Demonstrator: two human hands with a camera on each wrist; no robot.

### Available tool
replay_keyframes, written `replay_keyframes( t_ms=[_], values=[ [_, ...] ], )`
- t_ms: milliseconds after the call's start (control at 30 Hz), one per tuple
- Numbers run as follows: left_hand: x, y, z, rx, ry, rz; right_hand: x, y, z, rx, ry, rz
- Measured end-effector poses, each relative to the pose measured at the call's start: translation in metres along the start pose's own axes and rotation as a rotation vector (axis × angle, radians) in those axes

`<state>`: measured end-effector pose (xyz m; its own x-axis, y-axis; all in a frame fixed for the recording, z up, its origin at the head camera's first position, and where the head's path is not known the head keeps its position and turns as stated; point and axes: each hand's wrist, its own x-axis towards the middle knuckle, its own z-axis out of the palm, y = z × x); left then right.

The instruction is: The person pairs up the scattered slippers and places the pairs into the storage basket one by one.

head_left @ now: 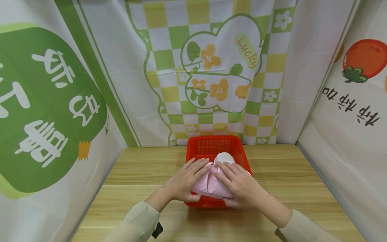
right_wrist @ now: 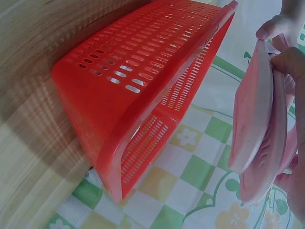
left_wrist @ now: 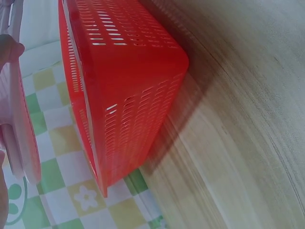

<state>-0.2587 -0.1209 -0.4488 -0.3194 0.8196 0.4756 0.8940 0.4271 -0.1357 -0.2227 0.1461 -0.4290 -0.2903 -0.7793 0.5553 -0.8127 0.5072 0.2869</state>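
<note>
A pair of pink slippers (head_left: 213,183) with ribbed surfaces is held between both hands, over the red plastic basket (head_left: 242,148). My left hand (head_left: 185,179) grips their left side, thumb toward me and fingers over the far side. From the right, my right hand (head_left: 239,183) grips them the same way. In the right wrist view the two slippers (right_wrist: 252,119) lie side by side, above the basket's rim (right_wrist: 157,86). Only an edge of one slipper (left_wrist: 26,124) shows in the left wrist view. A white rounded thing (head_left: 224,157) shows just beyond the slippers, partly hidden by them.
The basket stands on a wood-grain table (head_left: 145,171), near its back edge. Behind it hangs a green and yellow checked cloth (head_left: 169,60). Printed cloths also close off the left side (head_left: 54,101) and the right side (head_left: 347,141).
</note>
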Motion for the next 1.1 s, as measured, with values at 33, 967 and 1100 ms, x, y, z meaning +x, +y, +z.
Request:
replay_keyframes(
  t_ms=[33, 967, 1100],
  values=[
    [-0.001, 0.000, 0.000, -0.002, 0.005, -0.004, 0.000, 0.000, 0.000, -0.002, 0.000, 0.000],
    [-0.055, -0.017, -0.005, -0.007, 0.048, -0.201, -0.008, 0.025, -0.011, -0.012, -0.003, 0.078],
    [-0.060, -0.017, -0.003, 0.009, 0.057, -0.194, -0.010, 0.030, -0.010, -0.019, 0.008, 0.084]
  ],
)
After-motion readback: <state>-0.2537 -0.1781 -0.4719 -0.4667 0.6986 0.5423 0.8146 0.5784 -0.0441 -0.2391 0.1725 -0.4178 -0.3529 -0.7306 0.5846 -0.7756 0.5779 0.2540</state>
